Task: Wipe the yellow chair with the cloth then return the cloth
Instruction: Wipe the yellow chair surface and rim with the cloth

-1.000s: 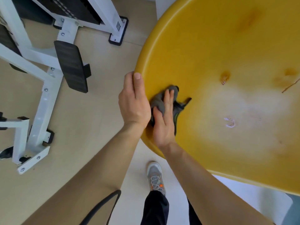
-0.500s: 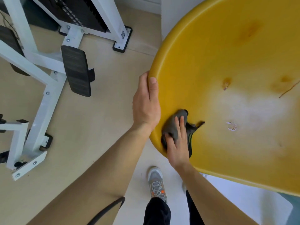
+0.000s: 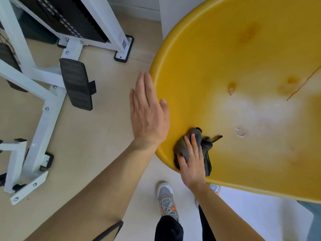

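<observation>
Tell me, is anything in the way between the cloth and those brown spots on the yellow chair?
Nothing visible. The right hand presses the cloth on the yellow chair, and only bare seat lies between it and the brown spots.

The yellow chair, a glossy plastic shell with brownish stains and a pale scuffed patch near its middle, fills the frame from 12 to 4 o'clock, while the crumpled grey cloth lies bunched on its surface by the 7 o'clock rim.
</observation>
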A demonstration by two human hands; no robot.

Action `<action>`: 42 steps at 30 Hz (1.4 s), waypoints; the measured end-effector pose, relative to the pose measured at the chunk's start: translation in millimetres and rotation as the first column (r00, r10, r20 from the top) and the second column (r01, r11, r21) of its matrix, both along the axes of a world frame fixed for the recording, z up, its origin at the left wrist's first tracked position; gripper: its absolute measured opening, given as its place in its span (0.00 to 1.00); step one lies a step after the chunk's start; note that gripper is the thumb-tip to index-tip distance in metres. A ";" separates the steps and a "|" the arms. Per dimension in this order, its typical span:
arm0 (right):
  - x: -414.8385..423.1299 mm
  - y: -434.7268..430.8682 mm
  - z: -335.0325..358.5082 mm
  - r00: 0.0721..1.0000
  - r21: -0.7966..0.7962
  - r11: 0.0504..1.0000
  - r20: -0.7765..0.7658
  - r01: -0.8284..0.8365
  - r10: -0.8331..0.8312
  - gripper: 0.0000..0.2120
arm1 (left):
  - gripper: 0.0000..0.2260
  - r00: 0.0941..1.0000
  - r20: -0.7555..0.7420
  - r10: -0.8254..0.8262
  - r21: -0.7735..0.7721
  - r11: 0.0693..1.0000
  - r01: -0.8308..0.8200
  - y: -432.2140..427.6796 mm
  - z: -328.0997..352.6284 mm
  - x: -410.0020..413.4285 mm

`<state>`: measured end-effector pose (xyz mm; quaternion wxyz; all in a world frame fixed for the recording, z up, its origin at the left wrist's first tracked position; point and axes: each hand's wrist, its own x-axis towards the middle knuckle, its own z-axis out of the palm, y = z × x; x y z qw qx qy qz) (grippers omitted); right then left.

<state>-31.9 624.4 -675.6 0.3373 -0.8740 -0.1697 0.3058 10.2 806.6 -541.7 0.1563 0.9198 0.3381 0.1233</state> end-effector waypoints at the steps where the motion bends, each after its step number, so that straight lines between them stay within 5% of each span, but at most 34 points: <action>1: -0.8 -12.4 -3.9 0.999 -0.049 0.998 0.016 -0.027 0.028 0.33 | 0.26 0.986 -0.038 -0.161 0.099 0.982 0.164 -9.4 0.2 0.4; 3: 9.0 -24.3 -8.6 0.994 -0.128 0.988 0.051 -0.087 0.094 0.35 | 0.26 0.889 -0.126 -0.440 0.120 0.883 0.454 -32.2 -5.9 5.6; 5: 20.8 -25.9 -12.9 0.994 -0.170 0.982 0.054 -0.080 0.091 0.37 | 0.25 0.807 -0.264 -0.528 -0.003 0.837 0.547 -50.0 -22.0 15.0; 8: 35.2 -19.5 -21.8 0.998 -0.097 0.995 0.064 -0.008 0.014 0.41 | 0.28 0.736 -0.511 -0.444 -0.071 0.875 0.479 -61.5 -56.0 31.7; 11: 65.6 -16.6 -40.2 0.928 -0.072 0.954 0.219 -0.292 0.301 0.41 | 0.28 0.708 -0.613 -0.350 0.008 0.894 0.449 -65.4 -85.2 48.4; 14: 121.6 -26.8 -64.8 0.614 -0.173 0.769 0.507 -0.616 0.605 0.43 | 0.30 0.784 -0.541 -0.304 0.091 0.906 0.414 -64.1 -100.9 73.2; 16: 173.1 -29.0 -79.2 0.363 -0.330 0.663 0.634 -0.671 0.683 0.45 | 0.30 0.848 -0.447 -0.285 0.154 0.909 0.387 -61.4 -107.1 92.3; 21: 306.7 21.1 -47.2 0.060 -0.469 0.704 0.809 -0.534 0.584 0.25 | 0.31 0.949 -0.247 -0.196 0.202 0.947 0.248 -58.5 -109.5 130.2; 24: 362.5 32.4 -11.7 -0.101 -0.502 0.742 0.851 -0.444 0.516 0.25 | 0.36 0.962 -0.213 -0.172 0.210 0.953 0.217 -53.6 -99.4 149.2; 28: 375.2 20.5 -4.9 0.143 -0.307 0.905 0.922 -0.294 0.359 0.29 | 0.37 0.950 -0.258 -0.175 0.241 0.941 0.239 -47.6 -105.6 160.3; 31: 328.0 -12.0 -40.5 0.456 -0.317 0.890 0.772 -0.327 0.442 0.39 | 0.38 0.912 -0.359 -0.199 0.202 0.937 0.284 -57.5 -117.3 155.9; 33: 284.0 -48.8 -68.6 0.542 -0.380 0.835 0.637 -0.398 0.548 0.44 | 0.38 0.892 -0.405 -0.201 0.168 0.942 0.289 -65.3 -122.4 149.7; 35: 259.1 -77.9 -83.1 0.495 -0.442 0.763 0.584 -0.471 0.644 0.43 | 0.38 0.870 -0.446 -0.209 0.143 0.943 0.300 -69.1 -123.9 144.9; 38: 300.5 -64.6 -71.2 0.274 -0.510 0.626 0.603 -0.589 0.749 0.40 | 0.37 0.867 -0.448 -0.218 0.139 0.941 0.308 -65.0 -121.5 142.3; 42: 388.0 -15.6 -15.0 0.187 -0.490 0.794 0.796 -0.361 0.576 0.30 | 0.37 0.864 -0.438 -0.247 0.108 0.940 0.323 -62.6 -118.4 142.4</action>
